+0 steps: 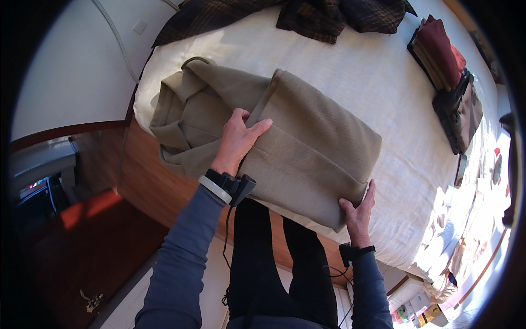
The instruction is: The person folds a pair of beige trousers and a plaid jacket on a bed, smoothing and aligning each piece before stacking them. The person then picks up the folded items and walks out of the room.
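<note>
A folded olive-beige coat (304, 140) of thick cloth lies on the bed in front of me. Its collar end (174, 111) is at the left, and a doubled-over section covers the right part. My left hand (240, 137) grips the edge of that folded section, thumb on top, the other fingers partly hidden in the fold. At the near right corner, my right hand (359, 211) holds the coat's end between thumb and fingers. Both wrists carry black strapped devices with cables.
The bed's pale cover (402, 177) extends around the coat. Dark plaid cloth (312, 18) lies along the far side. A stack of folded clothes (439, 57) and a dark folded garment (460, 111) sit at the right. A reddish-brown wooden surface (94, 246) is at lower left.
</note>
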Motion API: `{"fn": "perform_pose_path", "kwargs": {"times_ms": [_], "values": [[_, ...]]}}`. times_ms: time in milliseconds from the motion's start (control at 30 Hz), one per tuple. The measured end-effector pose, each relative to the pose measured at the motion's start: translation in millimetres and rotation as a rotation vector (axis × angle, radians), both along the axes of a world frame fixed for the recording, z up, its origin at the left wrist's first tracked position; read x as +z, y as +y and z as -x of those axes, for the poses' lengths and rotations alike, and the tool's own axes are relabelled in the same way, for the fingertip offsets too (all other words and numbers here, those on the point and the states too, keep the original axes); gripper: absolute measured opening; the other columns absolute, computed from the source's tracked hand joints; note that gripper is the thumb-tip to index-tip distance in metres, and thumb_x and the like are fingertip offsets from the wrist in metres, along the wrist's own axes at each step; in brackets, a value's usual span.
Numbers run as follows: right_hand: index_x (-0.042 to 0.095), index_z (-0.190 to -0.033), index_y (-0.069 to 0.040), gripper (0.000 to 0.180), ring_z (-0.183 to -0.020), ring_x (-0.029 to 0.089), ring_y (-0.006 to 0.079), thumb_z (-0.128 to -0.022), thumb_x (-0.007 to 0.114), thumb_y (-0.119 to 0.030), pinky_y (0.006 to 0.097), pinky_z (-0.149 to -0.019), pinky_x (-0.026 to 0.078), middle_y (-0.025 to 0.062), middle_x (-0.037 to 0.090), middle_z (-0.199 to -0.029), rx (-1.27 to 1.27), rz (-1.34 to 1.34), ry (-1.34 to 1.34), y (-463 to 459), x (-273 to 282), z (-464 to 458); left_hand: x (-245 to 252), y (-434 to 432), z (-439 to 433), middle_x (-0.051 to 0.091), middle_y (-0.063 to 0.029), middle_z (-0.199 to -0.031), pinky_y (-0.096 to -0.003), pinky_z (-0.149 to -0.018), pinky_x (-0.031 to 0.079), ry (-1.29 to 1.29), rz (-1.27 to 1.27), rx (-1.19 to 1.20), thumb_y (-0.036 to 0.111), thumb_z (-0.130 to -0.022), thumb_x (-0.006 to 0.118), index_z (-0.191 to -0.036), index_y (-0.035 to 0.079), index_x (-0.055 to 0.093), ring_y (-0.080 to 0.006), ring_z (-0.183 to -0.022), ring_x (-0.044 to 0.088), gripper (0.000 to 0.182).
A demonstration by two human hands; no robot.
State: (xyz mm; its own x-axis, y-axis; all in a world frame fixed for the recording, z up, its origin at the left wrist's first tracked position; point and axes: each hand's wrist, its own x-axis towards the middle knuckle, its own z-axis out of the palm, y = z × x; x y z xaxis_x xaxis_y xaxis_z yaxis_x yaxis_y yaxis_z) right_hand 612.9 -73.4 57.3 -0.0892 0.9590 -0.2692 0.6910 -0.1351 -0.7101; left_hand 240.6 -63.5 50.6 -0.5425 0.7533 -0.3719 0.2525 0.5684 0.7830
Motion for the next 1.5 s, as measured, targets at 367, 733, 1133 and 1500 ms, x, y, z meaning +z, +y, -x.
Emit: {"fn": "perform_pose_path", "kwargs": {"times_ms": [367, 733, 1133, 1500], "values": [[0.053, -0.138, -0.007, 0.064, -0.126, 0.051, 0.0326, -0.078, 0.075, -0.006, 0.0472, -0.109, 0.032, 0.0112, 0.060, -0.131, 0.608, -0.266, -0.016, 52, -6, 149, 14, -19, -21, 0.067, -0.0208, -0.109, -0.0397, -0.091, 0.053, -0.046, -0.220, -0.064, 0.006, -0.087, 0.074, -0.124, 0.000, 0.057, -0.0350, -0.103, 0.066, 0.040], [0.071, -0.096, -0.011, 0.024, -0.097, 0.057, 0.0255, -0.076, 0.072, 0.002, 0.0382, -0.093, 0.039, 0.0020, 0.067, -0.093, 0.588, -0.273, 0.269, 57, 32, 149, -18, -42, -16, 0.061, -0.0112, -0.123, -0.0307, -0.100, 0.048, -0.217, -0.339, -0.035, -0.016, -0.087, 0.058, -0.120, -0.001, 0.060, -0.0252, -0.112, 0.063, 0.037], [0.070, -0.090, -0.015, 0.010, -0.096, 0.056, 0.0253, -0.081, 0.076, -0.015, 0.0415, -0.094, 0.036, 0.0006, 0.066, -0.090, 0.366, -0.328, 0.042, 78, -39, 205, -1, -1, 18, 0.068, -0.0111, -0.115, -0.0331, -0.092, 0.052, -0.494, 0.015, -0.063, 0.024, -0.081, 0.086, -0.124, -0.002, 0.059, -0.0154, -0.108, 0.063, 0.057], [0.064, -0.112, -0.002, 0.034, -0.099, 0.062, 0.0343, -0.080, 0.071, 0.007, 0.0406, -0.088, 0.051, 0.0132, 0.065, -0.107, 0.086, -0.154, 0.233, -36, 59, 132, 48, 19, 1, 0.071, -0.0124, -0.113, -0.0327, -0.089, 0.055, -0.863, 0.093, -0.107, 0.018, -0.077, 0.086, -0.123, -0.005, 0.063, -0.0198, -0.099, 0.068, 0.056]]}}
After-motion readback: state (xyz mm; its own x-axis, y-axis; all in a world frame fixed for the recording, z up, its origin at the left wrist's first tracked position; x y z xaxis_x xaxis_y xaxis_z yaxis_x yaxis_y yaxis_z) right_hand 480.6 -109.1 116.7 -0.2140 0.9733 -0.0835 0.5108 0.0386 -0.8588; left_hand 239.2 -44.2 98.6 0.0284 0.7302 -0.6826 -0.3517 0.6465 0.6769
